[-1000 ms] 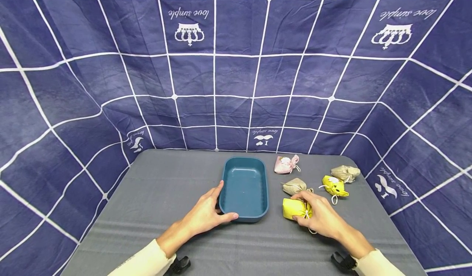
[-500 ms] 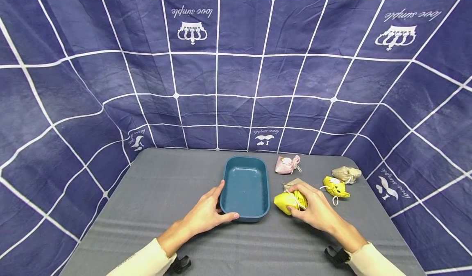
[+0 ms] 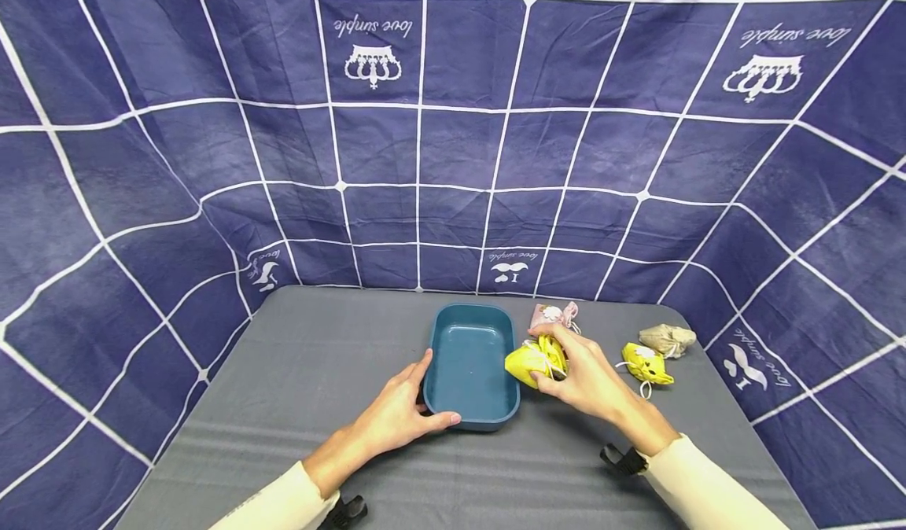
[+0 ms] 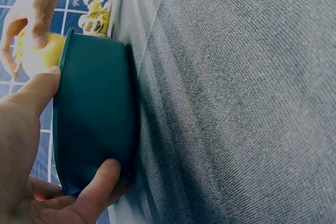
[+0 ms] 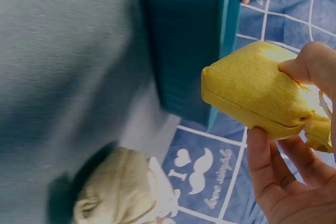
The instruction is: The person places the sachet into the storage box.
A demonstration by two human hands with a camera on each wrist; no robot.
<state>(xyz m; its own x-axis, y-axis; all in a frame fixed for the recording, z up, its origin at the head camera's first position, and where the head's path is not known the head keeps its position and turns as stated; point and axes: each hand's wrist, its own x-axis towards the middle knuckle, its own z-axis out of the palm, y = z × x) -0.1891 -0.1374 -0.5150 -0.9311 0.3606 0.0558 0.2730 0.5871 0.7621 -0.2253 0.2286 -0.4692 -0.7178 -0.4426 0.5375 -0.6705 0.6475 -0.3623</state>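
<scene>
Yellow sachet (image 3: 532, 361) is gripped by right hand (image 3: 576, 377), long axis toward 9 o'clock; teal tray (image 3: 473, 366) is clasped by left hand (image 3: 396, 416); "love simple" backdrop (image 3: 212, 121).

the beige pouch (image 5: 118, 195) nearest the tray is hidden behind the right hand (image 3: 576, 377) in the head view and is seen only blurred in the right wrist view. the pink pouch (image 3: 555, 314) is partly covered by the fingertips. the held yellow pouch (image 4: 39, 56) is overexposed and cut by the tray rim (image 4: 63, 108) in the left wrist view. the left hand (image 4: 31, 161) is cropped at the picture's edge there. the black wrist mounts (image 3: 623, 459) are partly hidden by the sleeves.
</scene>
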